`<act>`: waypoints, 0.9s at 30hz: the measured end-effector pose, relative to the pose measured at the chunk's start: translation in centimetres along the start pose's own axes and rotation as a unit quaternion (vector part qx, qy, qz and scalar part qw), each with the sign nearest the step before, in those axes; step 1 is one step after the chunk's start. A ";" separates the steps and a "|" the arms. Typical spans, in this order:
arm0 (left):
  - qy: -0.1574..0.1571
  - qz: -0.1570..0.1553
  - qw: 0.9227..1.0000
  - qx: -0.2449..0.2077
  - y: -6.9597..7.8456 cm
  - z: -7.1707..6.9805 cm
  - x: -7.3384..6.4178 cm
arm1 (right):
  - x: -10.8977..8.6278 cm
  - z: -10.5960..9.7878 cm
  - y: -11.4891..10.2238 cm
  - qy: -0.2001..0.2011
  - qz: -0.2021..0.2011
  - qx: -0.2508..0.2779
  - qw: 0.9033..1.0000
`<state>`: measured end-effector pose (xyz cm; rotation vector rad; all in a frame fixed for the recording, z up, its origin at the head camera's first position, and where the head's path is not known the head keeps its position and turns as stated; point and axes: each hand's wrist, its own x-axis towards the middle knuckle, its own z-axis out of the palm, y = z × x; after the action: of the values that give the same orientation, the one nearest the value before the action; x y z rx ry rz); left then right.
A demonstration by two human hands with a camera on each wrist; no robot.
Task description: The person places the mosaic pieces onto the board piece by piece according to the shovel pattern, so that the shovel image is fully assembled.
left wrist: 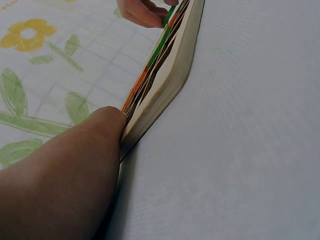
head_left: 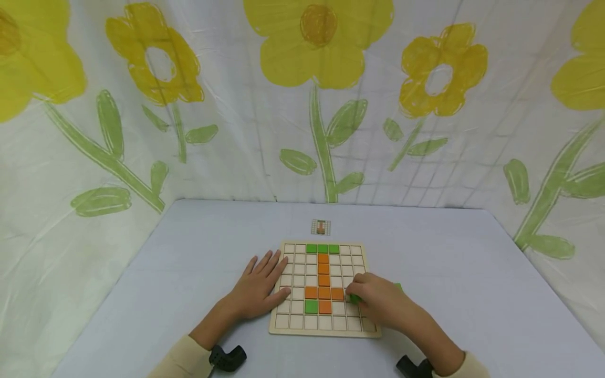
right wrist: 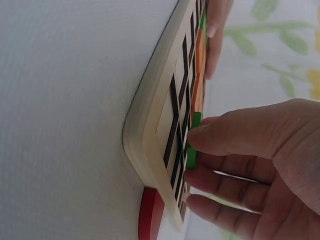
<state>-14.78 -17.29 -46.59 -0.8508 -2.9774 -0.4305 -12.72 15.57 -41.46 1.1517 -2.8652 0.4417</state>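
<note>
A square wooden grid board (head_left: 312,324) lies on the table, with orange tiles (head_left: 323,269) down its middle and green tiles (head_left: 322,248) along the far row. One more green tile (head_left: 311,306) sits at the near left of the pattern. My left hand (head_left: 257,289) rests along the board's left edge, fingers spread, the thumb on the rim. Over the right part of the grid, my right hand (head_left: 383,299) pinches a green square tile (right wrist: 191,157) between thumb and fingers, close to the board's surface.
A small pattern card (head_left: 321,227) lies beyond the board's far edge. Another green piece (head_left: 398,286) shows behind my right hand, beside the board. In the right wrist view a red piece (right wrist: 150,212) sits against the board's side. A flower-printed curtain (head_left: 236,157) hangs behind the table.
</note>
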 end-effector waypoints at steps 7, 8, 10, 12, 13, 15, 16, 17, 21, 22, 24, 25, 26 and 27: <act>0.003 0.002 1.000 0.001 0.1 -0.1 0.0 | 0.5 0.3 -0.8 -0.011 -0.004 -0.001 1.000; 0.004 0.002 1.000 0.001 0.1 -0.1 0.0 | 0.5 0.3 -1.0 -0.010 -0.006 -0.002 1.000; 0.005 0.002 1.000 0.001 0.0 -0.2 0.0 | 0.6 0.4 -1.2 -0.007 -0.012 -0.006 1.000; 0.004 0.002 1.000 0.000 0.0 -0.1 0.0 | 0.6 0.4 -1.4 -0.005 -0.014 -0.010 1.000; 0.003 0.002 1.000 0.001 0.0 -0.1 0.0 | 0.6 0.4 -1.5 -0.006 -0.013 -0.011 1.000; 0.001 0.001 1.000 0.003 0.0 -0.1 0.0 | 0.5 0.4 -1.6 -0.011 -0.009 -0.011 1.000; 0.001 0.001 1.000 0.003 0.0 -0.1 0.0 | 0.4 0.3 -1.7 -0.014 -0.007 -0.010 1.000; 0.001 0.001 1.000 0.005 0.0 0.0 0.0 | 0.3 0.3 -1.7 -0.017 -0.006 -0.008 1.000; 0.004 0.002 1.000 0.006 0.0 -0.1 0.0 | 0.2 0.2 -1.9 -0.025 -0.007 -0.002 1.000; 0.005 0.002 1.000 0.006 0.0 -0.1 0.0 | 0.2 0.2 -2.0 -0.025 -0.009 -0.001 1.000; 0.006 0.003 1.000 0.004 0.0 -0.1 0.0 | 0.2 0.2 -2.2 -0.024 -0.011 -0.002 1.000; 0.007 0.004 1.000 0.003 0.0 -0.1 0.0 | 0.3 0.2 -2.3 -0.025 -0.012 -0.002 1.000; 0.007 0.004 1.000 0.002 0.0 0.0 0.0 | 0.3 0.2 -2.4 -0.024 -0.015 -0.001 1.000; 0.007 0.004 1.000 0.002 0.0 0.0 0.0 | 0.4 0.2 -2.5 -0.024 -0.017 -0.001 1.000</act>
<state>-14.75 -17.33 -46.57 -0.8566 -2.9600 -0.4286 -11.30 13.57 -40.97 1.2257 -2.8816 0.4154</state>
